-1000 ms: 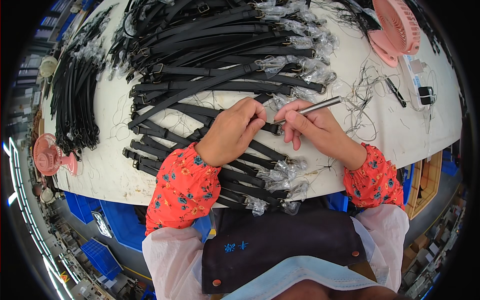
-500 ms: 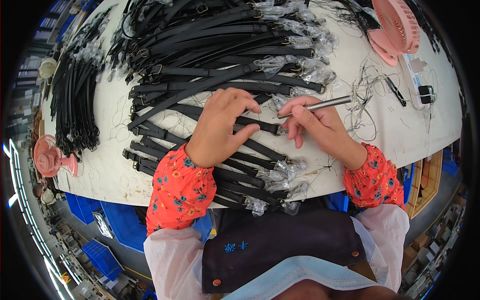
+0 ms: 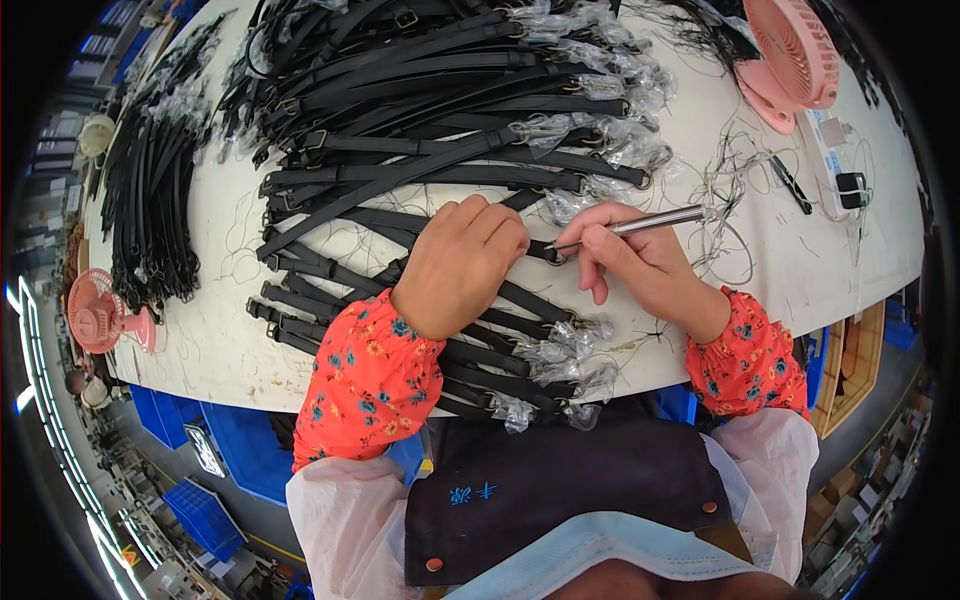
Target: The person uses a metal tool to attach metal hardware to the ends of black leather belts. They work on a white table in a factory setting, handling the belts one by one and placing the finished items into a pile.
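The right hand (image 3: 635,255) has its grip closed tight on a thin silver tool (image 3: 655,219), held like a pencil. The tool's back end points off to the right. Its tip is at the end of a black strap (image 3: 540,252), close to the strap's metal ring; I cannot tell if it touches.

The left hand (image 3: 465,265) is over the same strap, with its fingers curled in. Its thumb is hidden, so I cannot tell if its grip is pinching anything.

The strap is in the middle of the white worktop (image 3: 800,270), with lots more black straps (image 3: 400,95) above and below it. Many have clear plastic wraps (image 3: 635,140) on their right ends. Another pile of straps (image 3: 150,200) is on the left. A pink fan (image 3: 805,50) stands at the top right, near a black pen (image 3: 790,185).
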Motion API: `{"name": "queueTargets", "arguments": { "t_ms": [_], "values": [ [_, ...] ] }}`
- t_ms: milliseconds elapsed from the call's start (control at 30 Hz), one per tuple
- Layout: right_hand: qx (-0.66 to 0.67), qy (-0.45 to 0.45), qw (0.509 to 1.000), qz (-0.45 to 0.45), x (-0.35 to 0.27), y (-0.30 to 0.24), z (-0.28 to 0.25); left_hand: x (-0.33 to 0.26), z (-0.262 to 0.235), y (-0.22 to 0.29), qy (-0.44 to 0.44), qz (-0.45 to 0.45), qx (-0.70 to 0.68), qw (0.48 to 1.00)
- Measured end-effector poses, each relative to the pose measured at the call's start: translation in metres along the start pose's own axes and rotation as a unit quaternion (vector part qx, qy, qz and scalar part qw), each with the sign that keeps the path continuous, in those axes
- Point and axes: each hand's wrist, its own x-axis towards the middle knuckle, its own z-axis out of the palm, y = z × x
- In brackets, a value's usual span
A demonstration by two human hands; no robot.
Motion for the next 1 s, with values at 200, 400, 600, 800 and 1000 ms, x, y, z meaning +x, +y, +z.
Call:
{"name": "queueTargets", "arguments": {
  "t_ms": [200, 400, 600, 800, 1000],
  "values": [
    [0.007, -0.004, 1.0, -0.004, 0.001, 0.004, -0.002, -0.001, -0.003, -0.002, -0.004, -0.075, -0.137, 0.988],
    [-0.181, 0.024, 0.969, -0.166, 0.006, 0.01, -0.002, -0.002, -0.002, -0.004, -0.027, -0.031, -0.063, 0.997],
    [-0.463, -0.012, 0.836, -0.294, 0.009, 0.014, 0.003, -0.002, -0.007, -0.011, -0.034, -0.053, -0.105, 0.992],
    [-0.458, -0.005, 0.843, -0.282, 0.009, 0.021, -0.002, -0.001, -0.008, -0.007, -0.013, -0.078, -0.157, 0.984],
    [-0.36, 0.021, 0.881, -0.306, 0.011, 0.018, 0.003, 0.0, -0.007, -0.004, 0.02, -0.076, -0.166, 0.983]
  ]
}}
